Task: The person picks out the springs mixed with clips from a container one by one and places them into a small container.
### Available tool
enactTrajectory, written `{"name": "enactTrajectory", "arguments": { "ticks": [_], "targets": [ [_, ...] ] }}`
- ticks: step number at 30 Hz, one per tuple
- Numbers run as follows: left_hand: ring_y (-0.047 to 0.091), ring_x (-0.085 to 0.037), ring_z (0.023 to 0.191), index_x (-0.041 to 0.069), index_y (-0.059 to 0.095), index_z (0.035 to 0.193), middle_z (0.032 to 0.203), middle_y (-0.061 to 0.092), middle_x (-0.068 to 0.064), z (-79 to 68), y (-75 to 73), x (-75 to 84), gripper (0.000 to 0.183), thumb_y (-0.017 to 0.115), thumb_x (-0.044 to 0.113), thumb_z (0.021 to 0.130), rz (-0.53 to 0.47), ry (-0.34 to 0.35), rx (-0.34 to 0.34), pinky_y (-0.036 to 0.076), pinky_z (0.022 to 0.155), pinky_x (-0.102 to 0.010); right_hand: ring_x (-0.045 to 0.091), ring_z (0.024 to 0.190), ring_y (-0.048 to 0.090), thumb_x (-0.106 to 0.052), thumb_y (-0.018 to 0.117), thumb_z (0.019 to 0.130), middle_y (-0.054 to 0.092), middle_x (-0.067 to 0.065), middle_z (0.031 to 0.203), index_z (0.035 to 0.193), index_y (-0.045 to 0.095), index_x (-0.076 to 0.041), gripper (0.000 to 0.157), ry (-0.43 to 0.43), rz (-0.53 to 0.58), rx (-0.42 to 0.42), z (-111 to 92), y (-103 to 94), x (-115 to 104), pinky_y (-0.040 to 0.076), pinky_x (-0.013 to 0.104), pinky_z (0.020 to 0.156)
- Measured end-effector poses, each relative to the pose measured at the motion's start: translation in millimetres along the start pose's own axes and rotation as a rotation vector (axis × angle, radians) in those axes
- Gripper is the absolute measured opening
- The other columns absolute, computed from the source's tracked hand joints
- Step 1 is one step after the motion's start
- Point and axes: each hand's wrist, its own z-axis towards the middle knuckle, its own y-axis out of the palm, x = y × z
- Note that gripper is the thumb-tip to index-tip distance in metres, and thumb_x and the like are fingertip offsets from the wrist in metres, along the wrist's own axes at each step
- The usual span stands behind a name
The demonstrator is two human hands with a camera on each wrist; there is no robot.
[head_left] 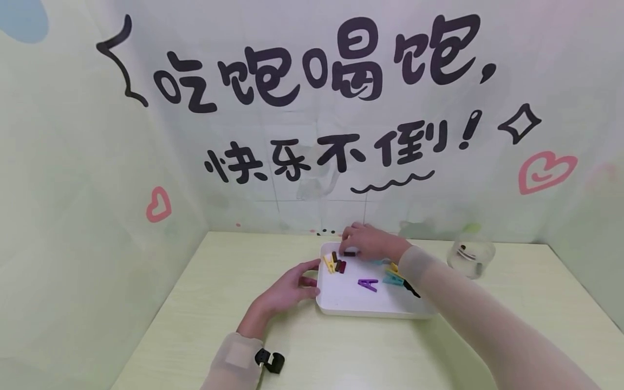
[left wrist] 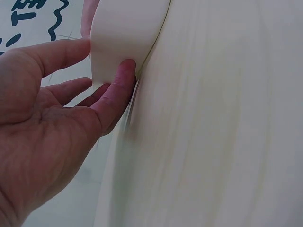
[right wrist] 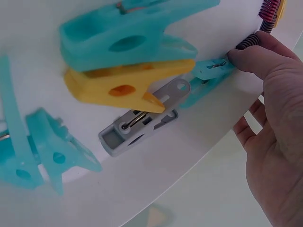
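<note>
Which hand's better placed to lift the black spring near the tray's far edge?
Right, probably: the right hand pinches the black spring; the left hand touches the left side of the tray.

A tray [head_left: 343, 301] on the table [head_left: 205, 303] touches the left grip [head_left: 288, 288], to its right, with its far edge beneath the right grip [head_left: 370, 242]. A spring [right wrist: 248, 41] is at the right grip's fingertips, with clothespins [head_left: 392, 278] before that grip; a jar [head_left: 470, 260] stands farther right.
</note>
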Motion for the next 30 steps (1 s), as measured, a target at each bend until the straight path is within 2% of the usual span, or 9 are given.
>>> {"name": "enactTrajectory", "arguments": {
  "ticks": [11, 23, 30],
  "targets": [
    [0.06, -0.031, 0.125, 0.004, 0.038, 0.164, 0.163, 0.042, -0.017, 0.2, 1.8, 1.6, 0.071, 0.071, 0.006, 0.101, 0.009, -0.002, -0.006, 0.053, 0.098, -0.042, 0.023, 0.13, 0.049, -0.013, 0.082, 0.095, 0.06, 0.0, 0.142, 0.128, 0.076, -0.034, 0.039, 0.022, 0.024, 0.021, -8, -0.1, -1, 0.043, 0.046, 0.113],
    [0.06, -0.031, 0.125, 0.006, 0.039, 0.164, 0.162, 0.044, -0.015, 1.0, 1.0, -0.3, 0.07, 0.071, 0.007, 0.101, 0.011, -0.021, 0.009, 0.053, 0.1, -0.045, 0.026, 0.132, 0.047, -0.017, 0.082, 0.095, 0.058, 0.002, 0.145, 0.129, 0.075, -0.029, 0.036, 0.016, 0.157, 0.065, -26, -9.2, -9, 0.043, 0.049, 0.112],
    [0.06, -0.031, 0.125, 0.005, 0.039, 0.163, 0.162, 0.044, -0.016, 1.3, 2.6, 0.5, 0.069, 0.07, 0.005, 0.101, 0.018, -0.012, 0.015, 0.053, 0.1, -0.044, 0.024, 0.131, 0.051, -0.019, 0.081, 0.096, 0.061, -0.001, 0.139, 0.131, 0.074, -0.024, 0.036, 0.038, 0.24, 0.091, -40, -11.8, -10, 0.046, 0.048, 0.111]
  ]
}}
